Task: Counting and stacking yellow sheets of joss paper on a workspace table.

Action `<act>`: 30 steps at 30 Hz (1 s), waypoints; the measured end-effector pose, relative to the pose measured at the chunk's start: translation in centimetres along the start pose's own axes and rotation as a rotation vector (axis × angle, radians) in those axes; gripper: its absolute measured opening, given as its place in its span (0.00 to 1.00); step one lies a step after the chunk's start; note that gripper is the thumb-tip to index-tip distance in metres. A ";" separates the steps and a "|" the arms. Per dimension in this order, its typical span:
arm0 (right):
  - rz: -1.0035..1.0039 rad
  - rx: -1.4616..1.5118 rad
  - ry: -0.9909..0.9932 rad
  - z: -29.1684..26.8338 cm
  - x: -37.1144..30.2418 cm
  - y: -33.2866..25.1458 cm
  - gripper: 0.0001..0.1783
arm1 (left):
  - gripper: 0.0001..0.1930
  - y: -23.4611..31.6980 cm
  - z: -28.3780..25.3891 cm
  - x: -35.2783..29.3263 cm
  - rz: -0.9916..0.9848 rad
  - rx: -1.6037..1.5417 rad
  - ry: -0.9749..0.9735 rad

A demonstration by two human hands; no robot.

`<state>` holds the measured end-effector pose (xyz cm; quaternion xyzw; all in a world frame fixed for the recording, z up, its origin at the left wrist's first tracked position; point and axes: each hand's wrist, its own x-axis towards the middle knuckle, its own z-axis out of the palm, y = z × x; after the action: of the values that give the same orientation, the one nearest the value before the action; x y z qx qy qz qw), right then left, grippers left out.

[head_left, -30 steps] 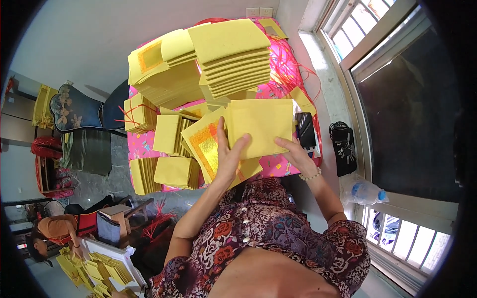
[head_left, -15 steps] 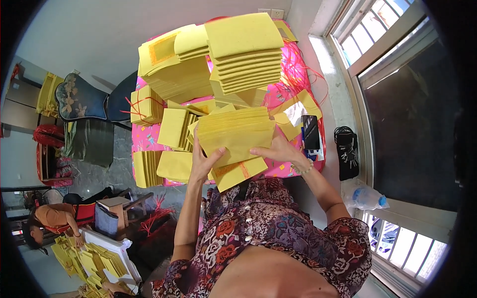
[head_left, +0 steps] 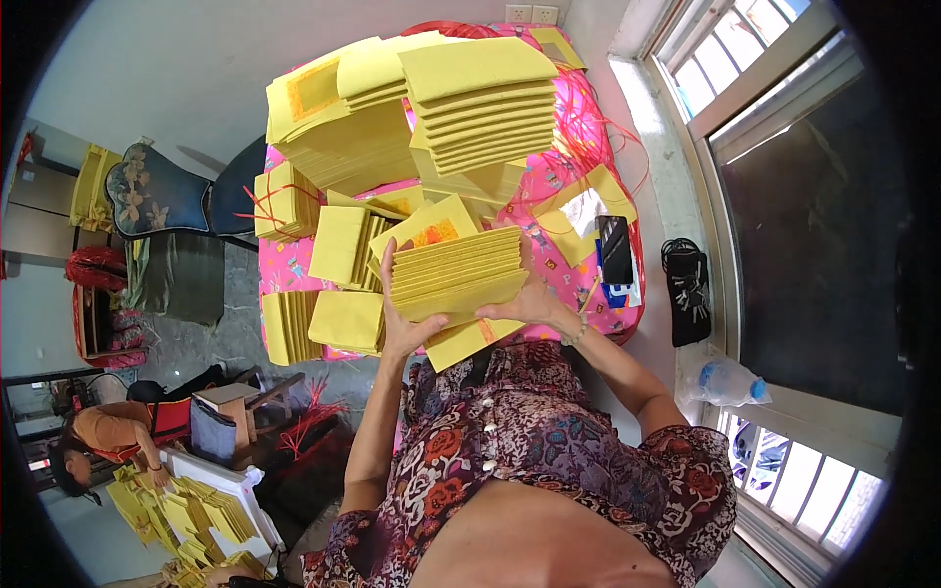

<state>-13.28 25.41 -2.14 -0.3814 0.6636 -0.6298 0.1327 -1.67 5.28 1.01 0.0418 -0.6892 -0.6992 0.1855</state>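
Both my hands grip a thick stack of folded yellow paper packets [head_left: 459, 276] above the near edge of the table. My left hand [head_left: 405, 328] clasps its left end, thumb across the near face. At the right end, my right hand [head_left: 534, 299] presses in the same way, its thumb toward the middle. The layered folded edges face up and away from me. Below the stack, nearest my body, lies a yellow packet with an orange mark [head_left: 461, 345]. Behind it rests a packet with an orange-red print [head_left: 433, 233], partly covered.
Tall piles of yellow packets [head_left: 480, 73] fill the back of the pink patterned tablecloth [head_left: 284, 265]. A bundle tied with red string [head_left: 286, 201] sits at the left, a black phone [head_left: 615, 250] at the right. A co-worker [head_left: 113, 426] handles yellow paper at lower left.
The held stack has tipped toward me, so more of its layered edges show, and its ends look squeezed closer together. The printed packet behind it has come into view.
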 end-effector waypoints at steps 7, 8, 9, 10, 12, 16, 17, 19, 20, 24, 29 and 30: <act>-0.036 0.014 -0.049 -0.4 -0.1 -0.6 0.73 | 0.63 -1.0 -0.5 -0.7 0.040 0.074 0.043; -0.035 0.015 -0.052 -0.5 -0.1 -0.7 0.73 | 0.63 -1.0 -0.5 -0.8 0.039 0.074 0.045; 0.041 0.002 -0.028 -0.6 -0.2 -0.8 0.70 | 0.62 -1.1 -0.5 -1.0 0.011 0.052 0.052; 0.118 -0.010 -0.003 -0.6 -0.4 -0.9 0.67 | 0.62 -1.1 -0.6 -1.1 -0.017 0.030 0.057; 0.072 -0.083 -0.009 -1.0 -0.3 -0.9 0.65 | 0.62 -1.3 -1.1 -1.1 -0.036 0.055 0.035; 0.094 -0.132 0.032 -1.1 -0.1 -0.7 0.63 | 0.65 -1.2 -2.0 -0.6 0.013 0.159 -0.124; 0.096 -0.130 0.030 -1.2 -0.1 -0.6 0.63 | 0.65 -1.2 -2.2 -0.5 0.010 0.159 -0.122; 0.058 -0.131 0.009 -1.4 0.0 -0.7 0.64 | 0.67 -1.3 -2.5 -0.5 0.110 0.408 -0.172; 0.061 -0.129 0.007 -1.5 0.0 -0.8 0.64 | 0.67 -1.2 -2.5 -0.5 0.106 0.407 -0.171; 0.014 -0.137 -0.061 -2.8 0.9 -2.6 0.72 | 0.66 -0.6 -2.0 -0.5 -0.039 0.322 -0.168; -0.223 -0.391 0.028 -4.5 3.4 -9.0 0.69 | 0.65 -0.5 -2.4 -0.3 0.025 0.380 -0.174; -0.348 -0.548 -0.043 -4.4 3.6 -10.4 0.61 | 0.65 -1.0 -2.6 -0.5 0.002 0.385 -0.184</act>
<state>-15.03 27.08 9.42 -0.5239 0.7302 -0.4327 -0.0705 -0.59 2.94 -0.19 0.0117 -0.8243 -0.5551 0.1110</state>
